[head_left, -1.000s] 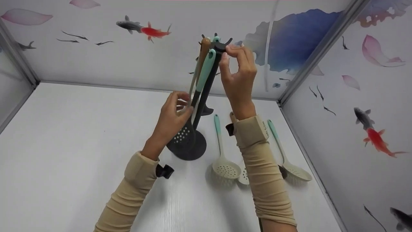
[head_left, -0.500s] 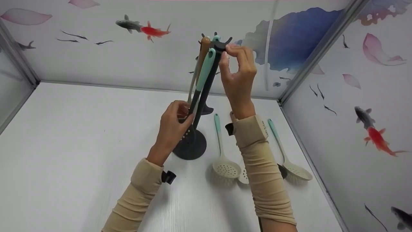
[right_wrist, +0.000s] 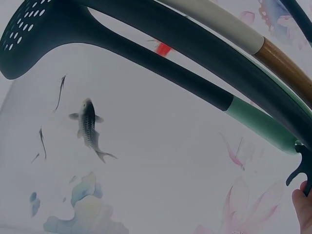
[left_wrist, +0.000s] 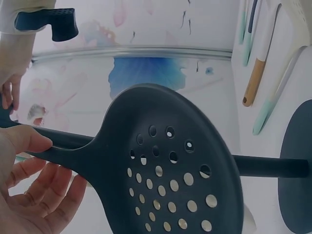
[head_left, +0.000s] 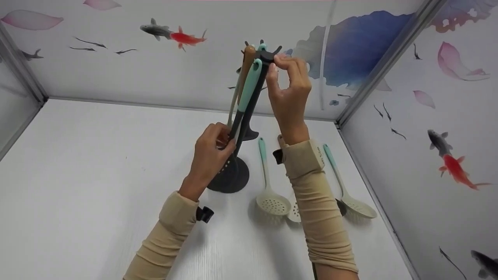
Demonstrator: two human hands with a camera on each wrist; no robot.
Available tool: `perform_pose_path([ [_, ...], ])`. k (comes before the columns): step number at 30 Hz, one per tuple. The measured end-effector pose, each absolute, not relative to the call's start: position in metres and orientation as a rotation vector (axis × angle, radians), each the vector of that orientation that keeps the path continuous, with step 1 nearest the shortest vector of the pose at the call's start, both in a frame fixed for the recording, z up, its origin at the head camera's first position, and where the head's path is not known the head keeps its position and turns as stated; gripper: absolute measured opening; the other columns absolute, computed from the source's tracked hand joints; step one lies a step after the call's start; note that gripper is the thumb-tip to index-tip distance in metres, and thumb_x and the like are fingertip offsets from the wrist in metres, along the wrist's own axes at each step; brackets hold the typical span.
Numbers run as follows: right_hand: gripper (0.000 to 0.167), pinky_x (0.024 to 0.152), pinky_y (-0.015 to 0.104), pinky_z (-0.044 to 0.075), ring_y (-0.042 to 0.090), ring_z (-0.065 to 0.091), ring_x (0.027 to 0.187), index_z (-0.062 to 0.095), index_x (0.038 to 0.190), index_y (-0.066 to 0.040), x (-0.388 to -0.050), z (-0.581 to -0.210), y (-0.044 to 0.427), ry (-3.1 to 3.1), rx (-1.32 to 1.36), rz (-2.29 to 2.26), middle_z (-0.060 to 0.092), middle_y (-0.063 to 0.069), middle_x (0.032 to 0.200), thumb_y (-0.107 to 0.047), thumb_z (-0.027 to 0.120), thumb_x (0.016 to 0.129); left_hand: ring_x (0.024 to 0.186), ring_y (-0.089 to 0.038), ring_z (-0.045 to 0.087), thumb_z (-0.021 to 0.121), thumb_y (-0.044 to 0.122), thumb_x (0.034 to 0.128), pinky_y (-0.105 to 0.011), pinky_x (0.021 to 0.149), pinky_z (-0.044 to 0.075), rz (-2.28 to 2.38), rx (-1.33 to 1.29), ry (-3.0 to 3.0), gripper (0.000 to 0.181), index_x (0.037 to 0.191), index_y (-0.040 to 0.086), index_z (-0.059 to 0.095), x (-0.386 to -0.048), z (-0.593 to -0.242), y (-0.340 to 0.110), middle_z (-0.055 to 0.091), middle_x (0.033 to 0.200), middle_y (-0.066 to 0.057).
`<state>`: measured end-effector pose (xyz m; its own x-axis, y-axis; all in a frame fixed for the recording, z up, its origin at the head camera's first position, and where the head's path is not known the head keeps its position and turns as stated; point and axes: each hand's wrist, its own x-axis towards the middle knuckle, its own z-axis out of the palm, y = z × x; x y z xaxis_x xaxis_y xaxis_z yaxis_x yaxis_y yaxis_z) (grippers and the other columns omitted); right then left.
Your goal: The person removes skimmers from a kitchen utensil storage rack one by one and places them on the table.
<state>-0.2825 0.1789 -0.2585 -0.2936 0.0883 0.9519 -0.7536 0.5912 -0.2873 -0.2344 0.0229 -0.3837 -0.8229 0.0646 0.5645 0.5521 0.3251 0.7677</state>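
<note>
A black skimmer (left_wrist: 161, 114) with a mint-green handle hangs by its top from a black utensil stand (head_left: 242, 173). My left hand (head_left: 210, 153) holds the skimmer's neck, thumb on one side and fingers on the other, as the left wrist view shows. At the top of the stand my right hand (head_left: 290, 91) pinches one of the hooks between thumb and fingers. Beside the skimmer hangs a utensil with a brown wooden handle (head_left: 246, 72), and another mint handle end (head_left: 262, 47) shows behind. The lower ends of these two are mostly hidden.
On the white table right of the stand lie a cream skimmer (head_left: 273, 204), a second perforated utensil (head_left: 295, 212) partly behind my right sleeve, and a cream slotted utensil (head_left: 358, 207) over a dark piece (head_left: 342, 207). Walls printed with fish close off the back and right.
My left hand has moved slightly down and right along the skimmer. The skimmer's head has swung right, closer to the stand's pole. My right hand stays at the hook.
</note>
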Motion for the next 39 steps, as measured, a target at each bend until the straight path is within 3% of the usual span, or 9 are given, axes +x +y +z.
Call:
perform_pose_path([
  [17, 0.017, 0.091, 0.027, 0.046, 0.024, 0.059, 0.098, 0.067, 0.096, 0.004, -0.281, -0.258, 0.179, -1.676, 0.552, 0.923, 0.063, 0.017, 0.094, -0.005, 0.058, 0.085, 0.079, -0.013, 0.057, 0.060, 0.006, 0.0826, -0.029, 0.068, 0.050, -1.598, -0.447, -2.089, 0.014, 0.096, 0.005, 0.057, -0.233, -0.390, -0.006, 0.057, 0.089, -0.006],
  [26, 0.017, 0.092, 0.028, 0.045, 0.024, 0.058, 0.097, 0.067, 0.095, 0.004, -0.283, -0.259, 0.179, -1.659, 0.566, 0.924, 0.063, 0.017, 0.094, -0.005, 0.058, 0.085, 0.083, -0.018, 0.060, 0.059, 0.012, 0.0857, -0.029, 0.070, 0.048, -1.679, -0.142, -2.237, 0.017, 0.101, 0.008, 0.052, -0.250, -0.426, -0.039, 0.063, 0.093, -0.009],
  [34, 0.017, 0.092, 0.028, 0.045, 0.024, 0.058, 0.098, 0.066, 0.095, 0.005, -0.284, -0.261, 0.179, -1.657, 0.566, 0.925, 0.063, 0.017, 0.094, -0.005, 0.057, 0.085, 0.091, -0.026, 0.062, 0.057, 0.014, 0.0886, -0.037, 0.078, 0.050, -1.673, 0.070, -2.460, 0.023, 0.107, 0.003, 0.050, -0.266, -0.472, -0.051, 0.063, 0.103, -0.016],
  [39, 0.017, 0.091, 0.028, 0.045, 0.024, 0.058, 0.098, 0.066, 0.095, 0.005, -0.285, -0.262, 0.179, -1.647, 0.570, 0.914, 0.063, 0.017, 0.094, -0.004, 0.056, 0.085, 0.097, -0.032, 0.060, 0.051, 0.011, 0.0903, -0.043, 0.083, 0.047, -1.655, 0.139, -2.690, 0.040, 0.127, 0.002, 0.038, -0.269, -0.492, -0.052, 0.059, 0.110, -0.022],
])
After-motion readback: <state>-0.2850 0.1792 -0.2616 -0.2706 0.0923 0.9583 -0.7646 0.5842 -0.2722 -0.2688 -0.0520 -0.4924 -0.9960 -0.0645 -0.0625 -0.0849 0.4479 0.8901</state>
